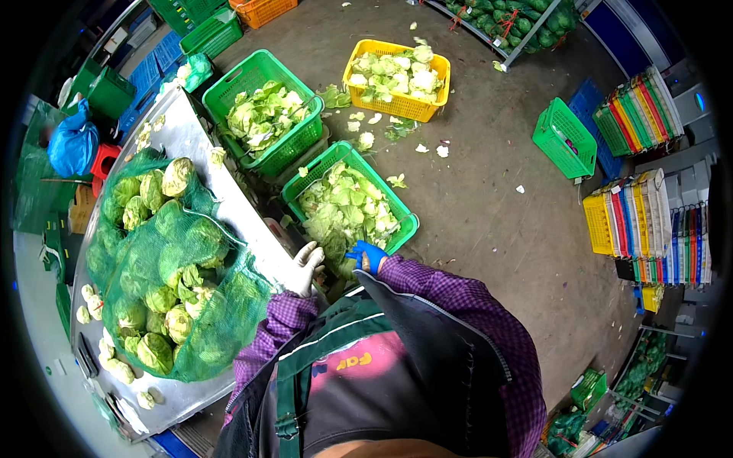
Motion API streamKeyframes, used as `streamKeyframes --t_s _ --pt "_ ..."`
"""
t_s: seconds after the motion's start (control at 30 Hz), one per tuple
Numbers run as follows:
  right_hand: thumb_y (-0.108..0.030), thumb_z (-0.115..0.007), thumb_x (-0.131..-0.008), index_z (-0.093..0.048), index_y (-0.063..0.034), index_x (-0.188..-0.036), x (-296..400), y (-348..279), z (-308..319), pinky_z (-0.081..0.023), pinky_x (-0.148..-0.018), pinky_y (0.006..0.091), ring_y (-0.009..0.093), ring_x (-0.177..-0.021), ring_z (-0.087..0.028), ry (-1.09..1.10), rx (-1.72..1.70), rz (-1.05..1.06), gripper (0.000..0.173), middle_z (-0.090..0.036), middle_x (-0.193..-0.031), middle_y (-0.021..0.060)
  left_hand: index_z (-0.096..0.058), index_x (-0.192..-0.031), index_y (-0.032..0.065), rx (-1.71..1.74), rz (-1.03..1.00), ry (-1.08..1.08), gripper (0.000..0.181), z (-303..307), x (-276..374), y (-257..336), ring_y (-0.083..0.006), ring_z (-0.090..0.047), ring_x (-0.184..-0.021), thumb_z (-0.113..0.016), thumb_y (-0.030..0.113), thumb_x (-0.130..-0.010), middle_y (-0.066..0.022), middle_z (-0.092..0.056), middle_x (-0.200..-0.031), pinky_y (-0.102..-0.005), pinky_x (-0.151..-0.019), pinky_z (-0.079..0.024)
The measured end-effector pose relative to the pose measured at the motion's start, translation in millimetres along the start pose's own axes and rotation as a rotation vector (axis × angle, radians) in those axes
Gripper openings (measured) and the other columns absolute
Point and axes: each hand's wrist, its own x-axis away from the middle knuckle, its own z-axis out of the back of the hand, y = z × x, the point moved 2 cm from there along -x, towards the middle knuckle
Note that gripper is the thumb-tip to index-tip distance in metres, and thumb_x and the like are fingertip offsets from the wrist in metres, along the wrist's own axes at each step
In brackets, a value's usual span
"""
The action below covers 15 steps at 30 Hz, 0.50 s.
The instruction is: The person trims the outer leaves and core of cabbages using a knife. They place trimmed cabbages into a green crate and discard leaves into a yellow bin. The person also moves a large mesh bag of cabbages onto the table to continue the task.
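My left hand (304, 268), in a pale glove, is at the steel table's edge, fingers apart and nothing seen in it. My right hand (367, 255), in a blue glove, is over the near end of a green plastic crate (373, 182) full of loose cabbage leaves (349, 200). A thin dark thing shows by its fingertips; whether the hand holds it is unclear. On the steel table (240, 200), left of my left hand, green mesh sacks (172, 246) hold cabbages, some of them uncovered (178, 323). Small pale trimmed heads (119, 371) lie along the table's far left side.
Another green crate (286, 151) of leaves and a yellow crate (395, 106) of leaves stand on the floor ahead, with scraps around them. A green crate (564, 137) and stacked coloured crates (627, 214) are at right. A person in blue (74, 140) is at far left.
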Motion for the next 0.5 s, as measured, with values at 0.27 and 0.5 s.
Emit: streamKeyframes --t_s 0.27,0.5 --pt "-0.032 -0.061 -0.092 -0.056 -0.0108 -0.104 20 -51 10 -0.036 -0.038 0.0312 0.014 -0.043 -0.045 0.009 0.132 0.197 0.025 -0.069 -0.098 0.0183 -0.05 -0.135 0.0038 -0.184 0.045 -0.074 0.049 -17 23 -7 -0.0174 -0.063 -0.103 -0.067 0.017 -0.091 -0.0088 -0.064 -0.119 -0.0309 -0.086 -0.051" --pt "-0.036 -0.057 -0.094 -0.051 -0.01 -0.123 20 -35 59 -0.05 -0.057 0.0346 0.017 -0.055 -0.052 -0.118 0.174 -0.016 0.04 -0.062 -0.121 0.0212 -0.049 -0.137 0.0068 -0.1 -0.013 -0.045 0.053 -39 46 6 -0.0129 -0.062 -0.086 -0.067 0.026 -0.091 -0.0059 -0.064 -0.118 -0.0263 -0.071 -0.05"
